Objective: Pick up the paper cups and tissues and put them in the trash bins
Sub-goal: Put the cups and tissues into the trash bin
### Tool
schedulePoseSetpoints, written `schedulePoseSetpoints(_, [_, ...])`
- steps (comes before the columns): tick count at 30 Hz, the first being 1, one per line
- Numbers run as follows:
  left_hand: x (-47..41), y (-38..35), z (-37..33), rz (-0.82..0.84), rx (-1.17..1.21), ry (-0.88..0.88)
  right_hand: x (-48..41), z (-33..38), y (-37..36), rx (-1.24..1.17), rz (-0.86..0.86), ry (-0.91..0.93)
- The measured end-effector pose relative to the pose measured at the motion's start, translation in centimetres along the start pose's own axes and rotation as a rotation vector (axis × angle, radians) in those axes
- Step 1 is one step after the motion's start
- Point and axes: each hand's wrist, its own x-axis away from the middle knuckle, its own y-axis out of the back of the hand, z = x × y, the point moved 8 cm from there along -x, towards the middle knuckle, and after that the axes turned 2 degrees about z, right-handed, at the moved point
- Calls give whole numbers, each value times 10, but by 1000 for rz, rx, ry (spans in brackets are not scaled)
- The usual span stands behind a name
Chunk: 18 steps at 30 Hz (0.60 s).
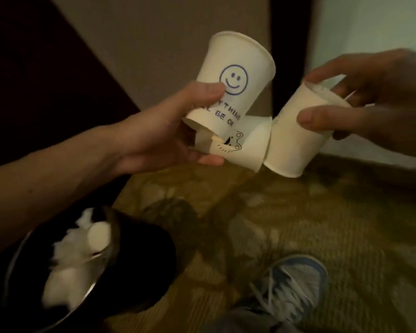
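Carrying three paper cups to the trash bin (142, 255) is, I am judging, the step in hand. Doing it well is going to mean bringing both hands down over the bin's mouth before releasing, because every cup is hanging above and to the right of the bin, over the carpet (298, 224) rather than the opening. The left hand (159, 138) is gripping two. The smiley cup (235, 75) is standing slightly tilted with the thumb (207, 90) pressing its lower front. The cat cup (247, 145) is lying sideways beneath it on curled fingers, its rim pointing away from the bin. The right hand (370, 102), farthest from the bin, is pinching the plain cup (296, 145) near its rim, thumb on the outer wall and fingers curling over the mouth. Whether that cup's base is touching the cat cup's rim, I cannot tell. Tissues (67, 251) and another cup (100, 234) are lying inside the bin.
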Motion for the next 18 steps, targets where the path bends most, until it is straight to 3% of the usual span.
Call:
schedulePoseSetpoints(5, [120,57,8,-81,80,-51,-9,118,-48,-18,-4,158])
schedulePoseSetpoints(9, [199,108,37,-117,76,-31,-10,185,-117,-26,103,222])
schedulePoseSetpoints(13, [258,160,83,-233,82,50,-20,220,-206,-20,302,263])
schedulePoseSetpoints(18, [281,208,154,-439,170,233,-43,234,-300,41,385,293])
